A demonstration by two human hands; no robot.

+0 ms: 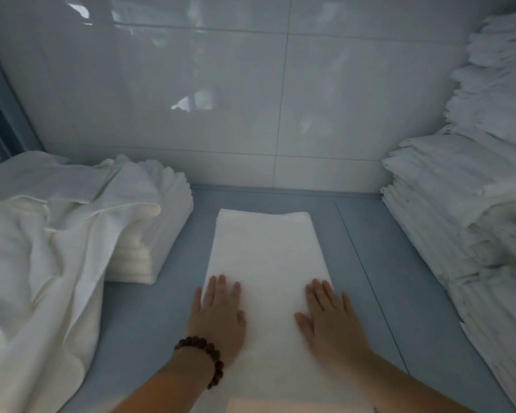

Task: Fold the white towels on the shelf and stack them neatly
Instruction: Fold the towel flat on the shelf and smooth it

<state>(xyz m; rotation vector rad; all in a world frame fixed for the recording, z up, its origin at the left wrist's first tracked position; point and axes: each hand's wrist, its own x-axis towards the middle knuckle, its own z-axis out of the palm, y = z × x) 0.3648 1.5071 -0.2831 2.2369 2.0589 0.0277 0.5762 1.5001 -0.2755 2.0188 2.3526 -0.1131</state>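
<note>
A white towel [265, 251], folded into a long narrow strip, lies flat on the blue-grey shelf [149, 317], running from the near edge toward the wall. My left hand [218, 314], with a dark bead bracelet at the wrist, rests palm down on the towel's near left side, fingers spread. On the near right side my right hand [331, 317] also lies flat with fingers apart. Neither hand grips the cloth. A stack of folded white towels [161, 234] stands to the left.
Loose unfolded white towels [42, 248] are heaped at the left, draped over the folded stack. A tall pile of white linens [474, 210] fills the right side. A glossy white tiled wall [251, 99] closes the back.
</note>
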